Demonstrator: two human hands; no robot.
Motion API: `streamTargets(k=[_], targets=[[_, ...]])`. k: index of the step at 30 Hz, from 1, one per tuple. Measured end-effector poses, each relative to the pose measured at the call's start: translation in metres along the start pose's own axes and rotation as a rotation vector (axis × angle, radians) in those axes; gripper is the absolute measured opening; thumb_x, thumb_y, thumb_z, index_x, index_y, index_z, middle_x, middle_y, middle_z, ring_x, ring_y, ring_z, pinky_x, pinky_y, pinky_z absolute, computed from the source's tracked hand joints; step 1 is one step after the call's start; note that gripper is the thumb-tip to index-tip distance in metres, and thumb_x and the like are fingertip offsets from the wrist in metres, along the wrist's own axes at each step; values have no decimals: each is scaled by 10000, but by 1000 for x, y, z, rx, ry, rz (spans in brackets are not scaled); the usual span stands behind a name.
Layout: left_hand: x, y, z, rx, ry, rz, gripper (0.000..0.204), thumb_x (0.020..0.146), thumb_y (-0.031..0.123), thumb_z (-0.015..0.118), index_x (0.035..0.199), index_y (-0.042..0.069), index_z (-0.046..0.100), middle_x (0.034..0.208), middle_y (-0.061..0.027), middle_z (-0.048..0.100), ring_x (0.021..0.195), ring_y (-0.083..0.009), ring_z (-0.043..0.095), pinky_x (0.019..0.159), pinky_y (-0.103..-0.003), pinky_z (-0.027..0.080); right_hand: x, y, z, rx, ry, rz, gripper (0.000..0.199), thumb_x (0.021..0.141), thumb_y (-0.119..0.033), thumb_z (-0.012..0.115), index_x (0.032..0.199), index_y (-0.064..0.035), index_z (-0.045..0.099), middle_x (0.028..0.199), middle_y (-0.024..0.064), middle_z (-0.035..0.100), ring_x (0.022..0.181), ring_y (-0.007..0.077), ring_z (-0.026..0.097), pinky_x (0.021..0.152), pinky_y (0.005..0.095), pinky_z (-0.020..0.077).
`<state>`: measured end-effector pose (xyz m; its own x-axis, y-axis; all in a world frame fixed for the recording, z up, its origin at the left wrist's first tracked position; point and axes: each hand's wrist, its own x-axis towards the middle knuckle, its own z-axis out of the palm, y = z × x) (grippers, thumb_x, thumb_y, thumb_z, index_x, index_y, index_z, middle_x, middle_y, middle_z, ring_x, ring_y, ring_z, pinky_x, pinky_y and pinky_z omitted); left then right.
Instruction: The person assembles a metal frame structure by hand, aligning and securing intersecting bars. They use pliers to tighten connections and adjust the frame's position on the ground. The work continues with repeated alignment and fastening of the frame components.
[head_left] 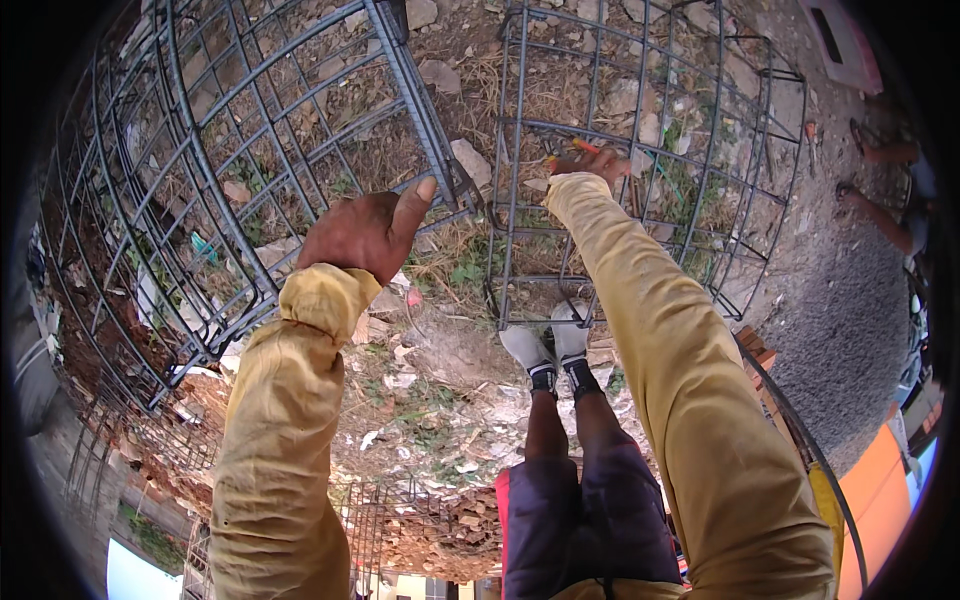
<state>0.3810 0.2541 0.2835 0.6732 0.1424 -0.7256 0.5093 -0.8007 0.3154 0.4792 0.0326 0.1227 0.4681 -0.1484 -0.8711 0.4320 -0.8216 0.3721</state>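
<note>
My left hand (365, 232) is closed over the near end of a large rebar cage (190, 125) on the left, its thumb stretched along the end bar. Its other fingers are mostly hidden under the palm. Reaching over a second rebar cage (510, 225), my right hand (603, 164) grips what look like pliers with orange-red handles (585, 147). The jaws of the pliers cannot be made out. Both cages are dark steel bars tied into grids, and their near ends stand close together in front of my feet.
Rubble, dry grass and weeds cover the ground (430, 345). A heap of grey gravel (845, 330) lies at right, beside bricks (757, 350) and a curved dark bar or hose. Another person's arms (890, 225) show at the far right edge. More rebar stands at lower left.
</note>
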Motion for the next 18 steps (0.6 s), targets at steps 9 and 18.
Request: streamTargets(k=[9,18], targets=[[0,2,1,18,-1,-16,754,979,622,266,792,11,665,778,-278,637,788,-481,615,748,-536,468,8,4,-7,-232,17,-11,496,967,-429,487,1407,-202,524,1495,152,376,1364,451,288,974,695,226],[1,0,5,6,36,21,762,975,634,270,784,14,668,756,-269,636,765,-468,622,734,-527,474,24,2,7,-185,7,-7,458,941,-374,543,1345,-161,567,1408,137,472,1243,426,452,833,624,396]])
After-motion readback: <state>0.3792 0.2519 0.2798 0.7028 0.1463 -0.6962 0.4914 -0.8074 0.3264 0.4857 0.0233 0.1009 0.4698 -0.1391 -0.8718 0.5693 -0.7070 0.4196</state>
